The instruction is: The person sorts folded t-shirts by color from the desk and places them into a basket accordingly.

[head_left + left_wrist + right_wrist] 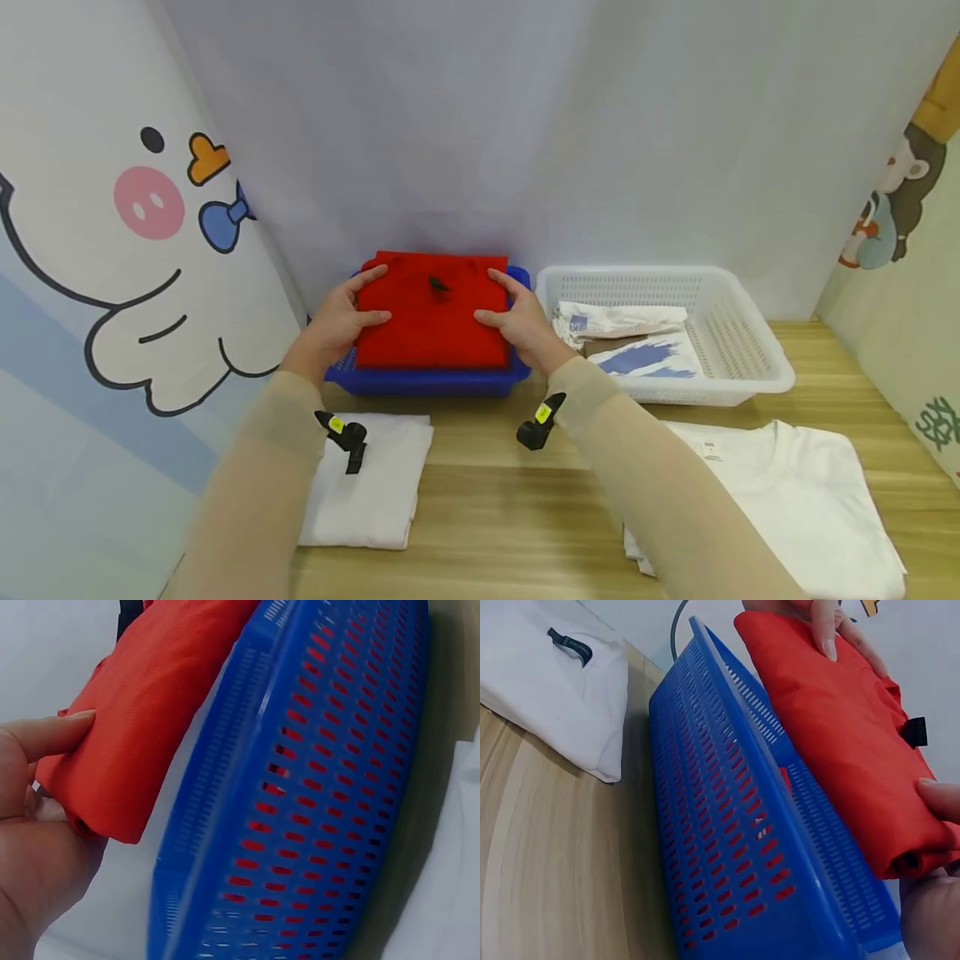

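Observation:
A folded red garment (431, 333) with a small dark tag is held flat above the blue perforated basket (427, 383). My left hand (341, 321) grips its left edge, thumb on top and fingers partly hidden beneath. On the opposite edge my right hand (521, 321) pinches it the same way. In the right wrist view the red garment (847, 742) hangs over the basket's rim, apart from the basket floor. More red cloth shows through the holes of the blue basket (322, 780) in the left wrist view.
Right of the blue basket stands a white basket (750, 333) with packaged and printed white items (648, 358) inside. A folded white cloth (375, 483) lies front left on the wooden table (510, 517). Folded white T-shirts (795, 500) lie front right. A pale curtain (450, 125) hangs behind.

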A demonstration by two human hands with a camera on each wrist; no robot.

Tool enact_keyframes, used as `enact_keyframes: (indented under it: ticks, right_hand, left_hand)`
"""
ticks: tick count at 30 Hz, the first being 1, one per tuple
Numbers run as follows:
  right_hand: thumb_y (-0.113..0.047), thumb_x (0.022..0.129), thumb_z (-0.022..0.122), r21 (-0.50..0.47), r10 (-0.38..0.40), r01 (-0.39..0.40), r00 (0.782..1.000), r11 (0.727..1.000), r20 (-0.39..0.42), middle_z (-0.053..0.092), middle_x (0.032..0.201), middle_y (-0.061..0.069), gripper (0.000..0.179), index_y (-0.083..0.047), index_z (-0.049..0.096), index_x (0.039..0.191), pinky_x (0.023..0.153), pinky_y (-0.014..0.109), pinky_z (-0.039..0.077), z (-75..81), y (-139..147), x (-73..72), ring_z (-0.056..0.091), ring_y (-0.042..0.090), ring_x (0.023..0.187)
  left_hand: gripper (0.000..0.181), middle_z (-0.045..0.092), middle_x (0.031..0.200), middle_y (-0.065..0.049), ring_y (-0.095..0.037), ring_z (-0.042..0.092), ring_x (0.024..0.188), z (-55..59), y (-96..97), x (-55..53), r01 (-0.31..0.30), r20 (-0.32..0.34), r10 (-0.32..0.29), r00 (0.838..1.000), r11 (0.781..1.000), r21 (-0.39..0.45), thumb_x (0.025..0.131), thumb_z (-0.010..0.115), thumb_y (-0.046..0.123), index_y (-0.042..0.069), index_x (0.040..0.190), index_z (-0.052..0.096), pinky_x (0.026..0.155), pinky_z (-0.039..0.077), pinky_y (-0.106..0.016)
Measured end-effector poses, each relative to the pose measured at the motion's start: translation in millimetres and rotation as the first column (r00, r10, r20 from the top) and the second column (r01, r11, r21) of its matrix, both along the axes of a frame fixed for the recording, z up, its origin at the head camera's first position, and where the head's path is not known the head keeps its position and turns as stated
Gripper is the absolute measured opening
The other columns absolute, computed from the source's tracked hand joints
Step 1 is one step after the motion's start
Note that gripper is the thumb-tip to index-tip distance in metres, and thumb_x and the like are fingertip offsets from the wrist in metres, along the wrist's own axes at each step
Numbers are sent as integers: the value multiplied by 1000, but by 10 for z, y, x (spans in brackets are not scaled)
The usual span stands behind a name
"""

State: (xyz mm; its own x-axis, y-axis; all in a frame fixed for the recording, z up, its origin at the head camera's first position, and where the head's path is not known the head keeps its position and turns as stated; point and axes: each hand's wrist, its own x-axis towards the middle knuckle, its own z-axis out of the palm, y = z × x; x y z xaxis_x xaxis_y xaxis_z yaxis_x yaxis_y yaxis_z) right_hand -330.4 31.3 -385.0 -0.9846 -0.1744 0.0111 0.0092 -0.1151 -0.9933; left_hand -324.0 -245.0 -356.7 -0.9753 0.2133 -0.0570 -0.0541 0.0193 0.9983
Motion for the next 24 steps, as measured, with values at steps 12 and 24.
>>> enact_keyframes:
  ticks: [12,24]
  right_hand:
    - [2,76,70,131,-77,72,997,989,29,48,123,5,73,-29,43,136,79,37,49,-121,-121,-33,53,25,101]
    - [-4,77,72,234,-79,73,997,970,15,50,118,5,69,-31,44,135,77,36,50,-167,-137,-64,54,25,97]
  left_hand:
    - [73,35,139,-10,-29,41,120,-343,-27,-61,-43,-27,42,999,999,-22,83,61,-7,32,139,38,90,44,-41]
    - [71,39,136,-8,-28,45,114,-488,-58,-132,-103,-30,101,994,993,-64,80,66,-4,35,134,45,83,48,-36]
